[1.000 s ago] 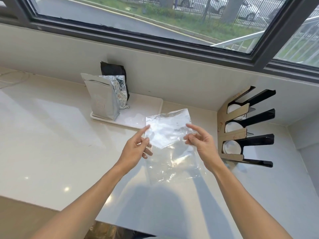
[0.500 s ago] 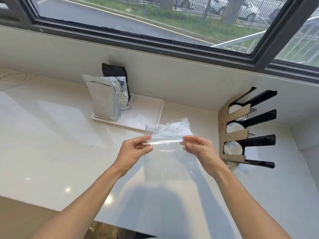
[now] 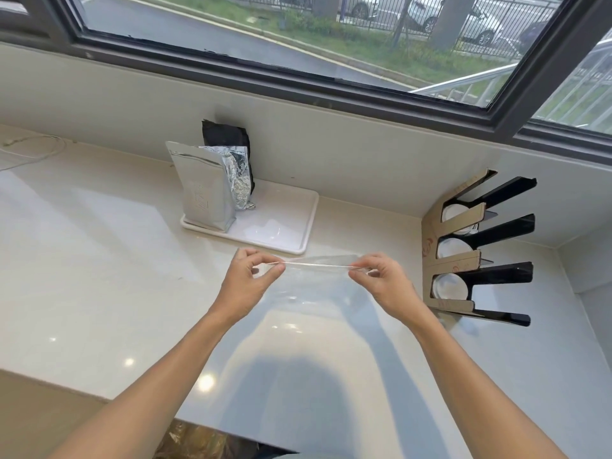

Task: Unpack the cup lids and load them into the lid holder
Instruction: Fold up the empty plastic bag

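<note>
Both hands are up over the counter pinching the same thing: a clear plastic bag [image 3: 311, 286]. Left hand [image 3: 246, 286] has thumb and fingertips closed on the bag's top edge at its left end, right hand [image 3: 385, 284] does the same at the right end, so that edge is pulled into a tight straight line between them. The rest of the bag hangs down below the hands, see-through enough that the pale countertop [image 3: 99, 276] shows right through it. Can't tell if there's anything inside it.

At about 12 o'clock from the hands sits a white tray [image 3: 284, 223] against the wall, with a silver foil pouch [image 3: 203, 193] standing upright on its left end, a crumpled foil bag [image 3: 240, 175] just beside it and a black bag [image 3: 227, 135] behind.

At 3 o'clock, in the corner, is the lid holder [image 3: 463, 260], cardboard side with black dividers sticking out, and white lids [image 3: 453, 248] visible in all three slots, stacked top to bottom.

At 10 o'clock, far off, a thin white cable [image 3: 36, 149] lies on the counter. Window [image 3: 298, 31] across the top.
</note>
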